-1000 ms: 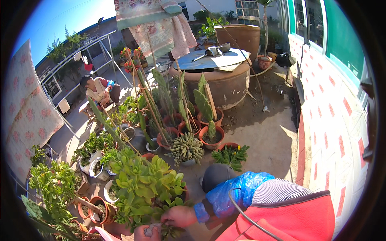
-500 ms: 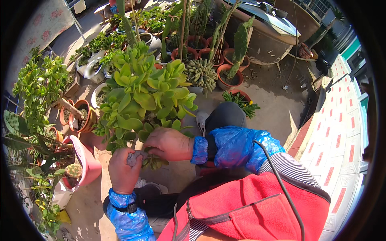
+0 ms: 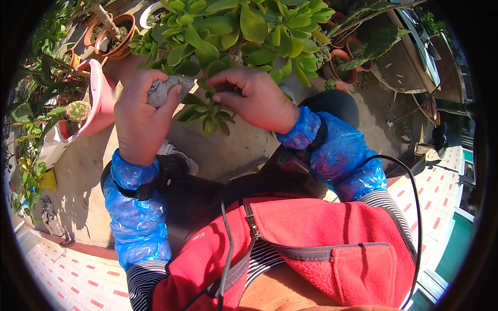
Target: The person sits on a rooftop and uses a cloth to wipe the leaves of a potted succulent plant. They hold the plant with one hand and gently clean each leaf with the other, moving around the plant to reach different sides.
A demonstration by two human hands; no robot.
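Note:
My left hand is closed round a crumpled grey cloth, pinched between thumb and fingers. A corner of the cloth reaches toward the lower leaves of a large jade-like succulent with thick green leaves. Just to the right, my right hand is closed in a loose curl on a leaf at the plant's lower edge; the fingers partly hide this leaf. Below both hands hangs a small leaf rosette. Blue plastic sleeve covers wrap both forearms.
To the left stand a pink pot with a cactus and an orange pot. Another orange pot and a flat cactus are at the upper right. A black cable loops by my right arm.
My view has tilted down, so the plant sits higher in the picture. The left hand still grips the cloth; the right hand has shifted a little away from it.

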